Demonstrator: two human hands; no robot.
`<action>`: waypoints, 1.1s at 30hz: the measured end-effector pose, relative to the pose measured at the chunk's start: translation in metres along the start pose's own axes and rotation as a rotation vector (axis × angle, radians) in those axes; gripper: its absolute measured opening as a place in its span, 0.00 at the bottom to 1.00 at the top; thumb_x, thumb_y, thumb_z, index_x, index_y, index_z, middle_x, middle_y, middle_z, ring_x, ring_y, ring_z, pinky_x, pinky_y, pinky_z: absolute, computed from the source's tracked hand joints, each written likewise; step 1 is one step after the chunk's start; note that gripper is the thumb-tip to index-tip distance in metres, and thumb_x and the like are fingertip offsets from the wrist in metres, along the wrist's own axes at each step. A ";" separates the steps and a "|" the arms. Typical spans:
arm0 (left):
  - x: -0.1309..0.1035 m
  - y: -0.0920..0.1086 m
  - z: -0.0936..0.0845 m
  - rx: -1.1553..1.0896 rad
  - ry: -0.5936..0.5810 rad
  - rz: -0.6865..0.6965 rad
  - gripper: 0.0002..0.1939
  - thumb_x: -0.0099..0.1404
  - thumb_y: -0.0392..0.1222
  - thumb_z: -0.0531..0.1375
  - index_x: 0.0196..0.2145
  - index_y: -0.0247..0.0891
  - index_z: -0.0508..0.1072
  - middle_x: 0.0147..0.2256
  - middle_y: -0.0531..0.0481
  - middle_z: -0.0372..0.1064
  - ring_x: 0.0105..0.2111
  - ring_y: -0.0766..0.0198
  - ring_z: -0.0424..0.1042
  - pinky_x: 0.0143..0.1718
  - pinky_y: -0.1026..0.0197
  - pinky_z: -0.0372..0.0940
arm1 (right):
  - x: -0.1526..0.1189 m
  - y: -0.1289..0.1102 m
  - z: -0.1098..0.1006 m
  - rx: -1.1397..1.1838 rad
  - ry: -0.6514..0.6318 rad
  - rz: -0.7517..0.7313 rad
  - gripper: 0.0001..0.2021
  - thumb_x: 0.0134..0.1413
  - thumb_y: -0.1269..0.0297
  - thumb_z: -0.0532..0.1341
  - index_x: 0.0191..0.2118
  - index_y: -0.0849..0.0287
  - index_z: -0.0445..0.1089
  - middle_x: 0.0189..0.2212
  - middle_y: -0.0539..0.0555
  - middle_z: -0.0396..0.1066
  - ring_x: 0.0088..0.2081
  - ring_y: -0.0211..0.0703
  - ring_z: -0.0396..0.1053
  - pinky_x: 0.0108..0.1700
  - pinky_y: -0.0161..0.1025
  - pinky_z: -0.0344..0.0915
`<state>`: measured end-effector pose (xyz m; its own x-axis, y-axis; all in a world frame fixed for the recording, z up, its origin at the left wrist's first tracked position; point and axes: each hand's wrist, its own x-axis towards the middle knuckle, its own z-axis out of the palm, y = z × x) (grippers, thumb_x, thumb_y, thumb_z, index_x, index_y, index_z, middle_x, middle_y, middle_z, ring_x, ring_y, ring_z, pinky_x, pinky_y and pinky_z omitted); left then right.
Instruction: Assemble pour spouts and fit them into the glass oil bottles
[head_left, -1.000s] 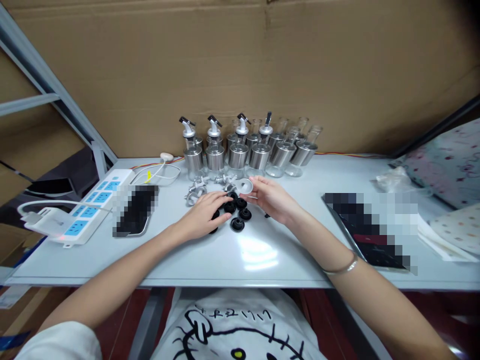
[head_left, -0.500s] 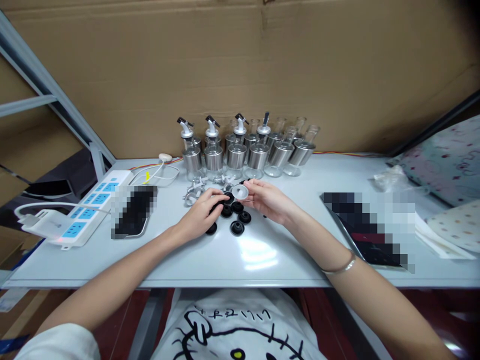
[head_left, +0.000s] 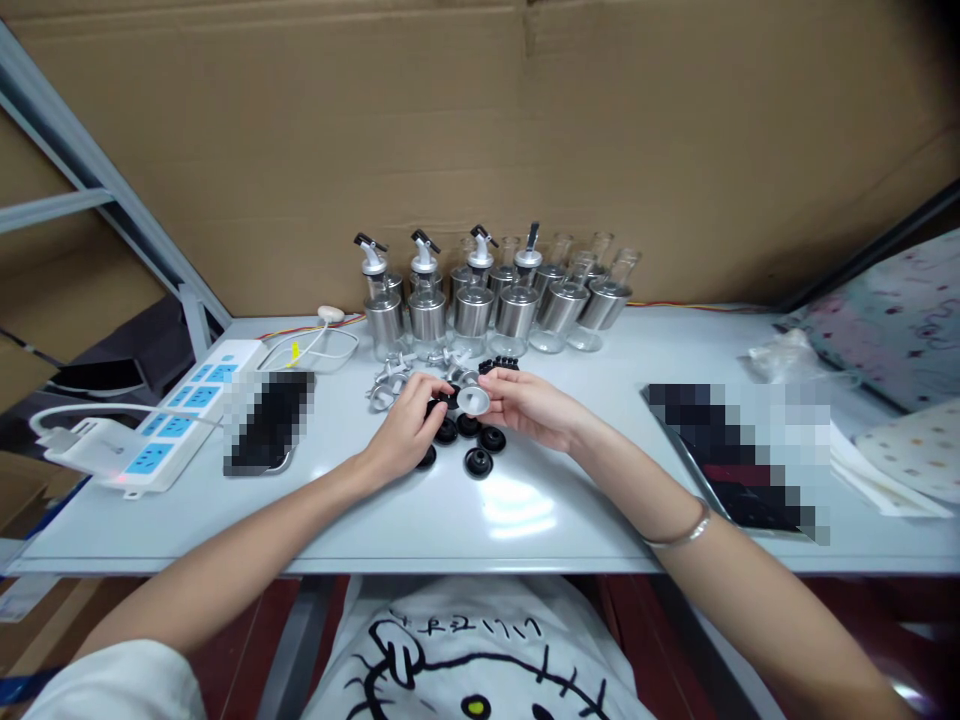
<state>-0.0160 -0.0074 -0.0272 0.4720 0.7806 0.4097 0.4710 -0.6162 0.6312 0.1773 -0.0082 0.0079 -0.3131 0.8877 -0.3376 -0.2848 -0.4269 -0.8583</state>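
Between the thumb and fingers of my right hand (head_left: 536, 405) is a silver-white round cap (head_left: 473, 401), its hollow side facing me. Close on its left, my left hand (head_left: 411, 425) pinches a black stopper (head_left: 448, 396), partly hidden by the fingers. Several black stoppers (head_left: 478, 461) lie on the table just below and between the hands. Behind my left hand sits a cluster of silver spout parts (head_left: 386, 388). Small black pieces (head_left: 499, 365) stand in a group behind my right hand.
Glass bottles with steel sleeves (head_left: 473, 315) stand in rows at the back, some with pourer tops. A power strip (head_left: 187, 415) and a phone (head_left: 271, 425) are on the left. A dark tablet (head_left: 731, 460) and a plastic bag (head_left: 784, 355) lie on the right.
My left hand has lifted a black stopper and closed its fingers on it. My right hand has shifted slightly down and left with the cap, uncovering the small black pieces.
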 end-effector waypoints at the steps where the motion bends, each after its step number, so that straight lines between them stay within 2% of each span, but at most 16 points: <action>1: 0.000 0.000 0.000 -0.003 0.002 -0.006 0.07 0.69 0.36 0.49 0.43 0.38 0.63 0.42 0.46 0.61 0.45 0.59 0.63 0.49 0.55 0.62 | -0.001 -0.001 0.000 -0.015 -0.002 -0.005 0.11 0.47 0.66 0.68 0.26 0.59 0.64 0.21 0.47 0.68 0.26 0.34 0.69 0.37 0.37 0.69; 3: 0.000 -0.001 -0.001 0.000 -0.004 -0.007 0.08 0.69 0.35 0.49 0.44 0.38 0.63 0.42 0.46 0.60 0.44 0.60 0.64 0.49 0.55 0.63 | -0.002 -0.005 -0.002 -0.088 0.051 -0.067 0.13 0.47 0.63 0.68 0.24 0.59 0.63 0.20 0.46 0.66 0.25 0.34 0.68 0.35 0.36 0.69; 5: -0.001 0.000 -0.001 0.008 -0.021 0.006 0.08 0.69 0.35 0.48 0.45 0.38 0.63 0.42 0.46 0.60 0.44 0.60 0.63 0.50 0.55 0.62 | -0.003 -0.010 -0.005 -0.203 0.142 -0.128 0.14 0.48 0.61 0.67 0.23 0.59 0.61 0.18 0.46 0.63 0.23 0.33 0.64 0.27 0.33 0.66; 7: -0.002 0.000 -0.001 0.014 -0.036 0.017 0.09 0.69 0.35 0.48 0.45 0.38 0.63 0.43 0.46 0.60 0.44 0.60 0.63 0.50 0.55 0.62 | -0.004 -0.014 -0.008 -0.306 0.154 -0.086 0.13 0.50 0.60 0.65 0.23 0.58 0.61 0.17 0.46 0.61 0.20 0.32 0.60 0.20 0.30 0.62; 9: -0.002 0.001 -0.001 0.011 -0.036 0.020 0.08 0.69 0.35 0.48 0.45 0.38 0.63 0.42 0.46 0.59 0.44 0.60 0.63 0.50 0.55 0.61 | -0.005 -0.015 -0.009 -0.351 0.070 0.031 0.10 0.51 0.62 0.63 0.26 0.58 0.62 0.17 0.46 0.61 0.20 0.33 0.59 0.18 0.31 0.63; 11: -0.002 0.001 -0.002 0.005 -0.031 0.023 0.08 0.69 0.35 0.48 0.45 0.37 0.63 0.42 0.46 0.60 0.44 0.61 0.63 0.50 0.55 0.62 | -0.008 -0.014 -0.007 -0.346 -0.031 0.107 0.06 0.50 0.65 0.62 0.28 0.59 0.64 0.18 0.46 0.61 0.20 0.34 0.59 0.19 0.36 0.68; 14: -0.002 0.001 -0.002 -0.002 -0.022 0.042 0.08 0.69 0.34 0.48 0.44 0.38 0.63 0.41 0.47 0.60 0.43 0.61 0.64 0.49 0.56 0.63 | -0.011 -0.010 -0.001 -0.262 -0.131 0.133 0.04 0.49 0.67 0.60 0.30 0.59 0.64 0.18 0.46 0.62 0.20 0.33 0.60 0.27 0.45 0.75; 16: -0.002 0.001 -0.001 -0.011 -0.020 0.051 0.08 0.68 0.34 0.48 0.43 0.38 0.63 0.41 0.47 0.60 0.42 0.61 0.64 0.48 0.56 0.63 | -0.012 -0.008 0.003 -0.218 -0.163 0.135 0.04 0.48 0.68 0.60 0.31 0.59 0.64 0.18 0.46 0.62 0.20 0.33 0.60 0.31 0.47 0.76; 18: -0.002 0.002 -0.001 -0.023 -0.021 0.057 0.07 0.68 0.34 0.48 0.42 0.38 0.63 0.40 0.47 0.61 0.42 0.61 0.64 0.47 0.57 0.63 | -0.013 -0.007 0.005 -0.215 -0.171 0.135 0.04 0.47 0.68 0.60 0.31 0.59 0.64 0.18 0.45 0.62 0.20 0.33 0.60 0.31 0.46 0.75; 20: -0.002 0.003 -0.001 -0.021 -0.012 0.072 0.07 0.68 0.34 0.49 0.41 0.38 0.64 0.40 0.47 0.61 0.42 0.61 0.64 0.47 0.57 0.63 | -0.012 -0.008 0.005 -0.247 -0.162 0.127 0.04 0.47 0.67 0.60 0.31 0.59 0.63 0.18 0.46 0.61 0.19 0.33 0.59 0.25 0.40 0.72; 23: -0.002 0.005 -0.003 0.018 0.025 0.109 0.06 0.68 0.33 0.49 0.40 0.38 0.64 0.40 0.47 0.62 0.43 0.61 0.63 0.48 0.56 0.61 | -0.011 -0.008 0.004 -0.296 -0.128 0.103 0.05 0.47 0.65 0.59 0.29 0.58 0.62 0.16 0.46 0.60 0.18 0.33 0.56 0.17 0.30 0.58; 27: -0.002 0.007 -0.006 0.086 0.076 0.156 0.06 0.68 0.32 0.49 0.38 0.39 0.64 0.39 0.48 0.63 0.43 0.60 0.62 0.48 0.56 0.59 | -0.009 -0.004 0.005 -0.298 -0.093 0.090 0.05 0.46 0.65 0.58 0.26 0.59 0.61 0.14 0.45 0.58 0.17 0.30 0.51 0.18 0.29 0.45; 31: -0.002 0.008 -0.007 0.144 0.110 0.230 0.04 0.67 0.32 0.51 0.37 0.39 0.64 0.37 0.50 0.65 0.41 0.60 0.62 0.45 0.57 0.58 | -0.007 0.000 0.007 -0.274 -0.070 0.080 0.05 0.43 0.65 0.59 0.25 0.59 0.61 0.14 0.44 0.56 0.16 0.29 0.48 0.19 0.29 0.39; 33: -0.003 0.008 -0.006 0.176 0.137 0.262 0.04 0.67 0.32 0.52 0.37 0.39 0.63 0.36 0.50 0.66 0.41 0.60 0.62 0.45 0.56 0.57 | -0.007 -0.001 0.007 -0.218 -0.068 0.050 0.06 0.41 0.66 0.60 0.25 0.60 0.62 0.16 0.45 0.57 0.17 0.28 0.50 0.19 0.29 0.40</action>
<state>-0.0185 -0.0139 -0.0195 0.4954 0.5927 0.6350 0.4736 -0.7971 0.3746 0.1734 -0.0151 0.0143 -0.3846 0.8494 -0.3613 -0.0669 -0.4161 -0.9069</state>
